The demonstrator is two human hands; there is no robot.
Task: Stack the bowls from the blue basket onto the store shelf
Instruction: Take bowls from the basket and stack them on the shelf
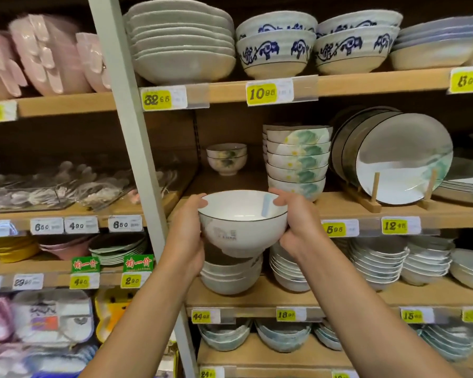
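I hold a white bowl [242, 223] with a thin dark rim and a small label between both hands, upright, in front of the middle wooden shelf [347, 207]. My left hand [187, 230] grips its left side and my right hand [298, 219] grips its right side. Behind it on that shelf stand two small stacked bowls [226, 158] and a taller stack of green-flowered bowls [298, 162]. The blue basket is out of view.
Dark-rimmed plates [399, 156] lean in a wooden rack to the right. A grey upright post [137, 148] divides the shelving. Stacks of white bowls [230, 276] sit on the shelf below, with large bowls and plates above. Price tags line every shelf edge.
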